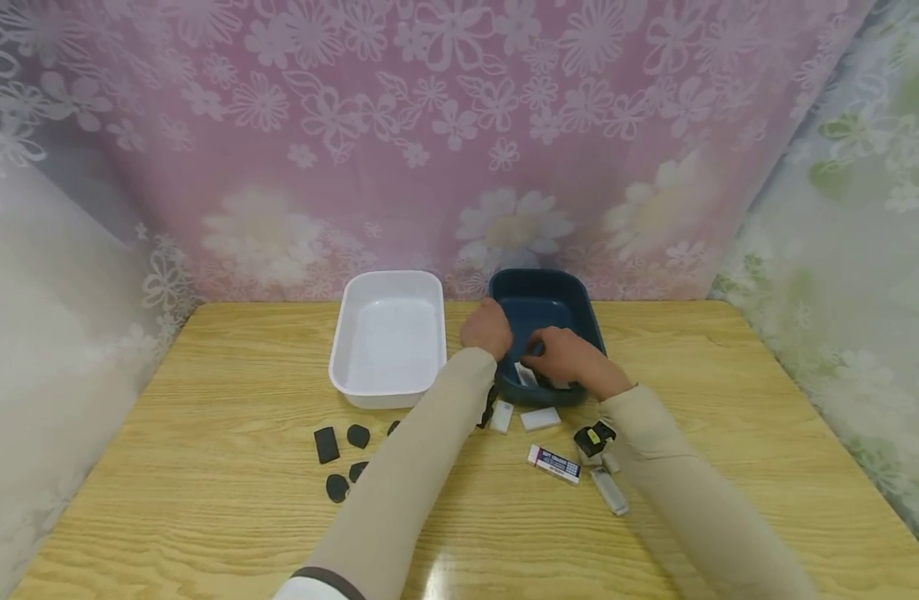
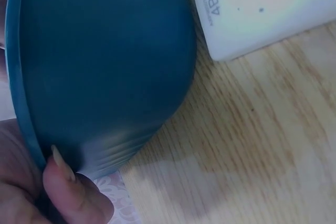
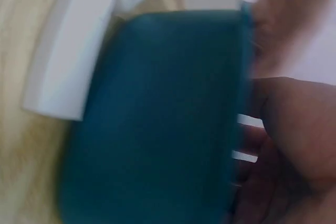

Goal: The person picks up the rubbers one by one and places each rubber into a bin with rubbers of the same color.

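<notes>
A dark blue bin stands at the back right of the table. My left hand grips its left rim; in the left wrist view the fingertips curl over the edge. Inside the bin's front part is my right hand, its fingers pointing down beside a white block. Whether they pinch that block cannot be told; the bin wall hides the fingertips in the blurred right wrist view. Before the bin lie a white eraser marked 4B and another white eraser.
Left of the bin stands a white tray. An eraser in a printed sleeve lies in front, with a black object and a greyish block to its right. Several black tags and a black rectangle lie front left.
</notes>
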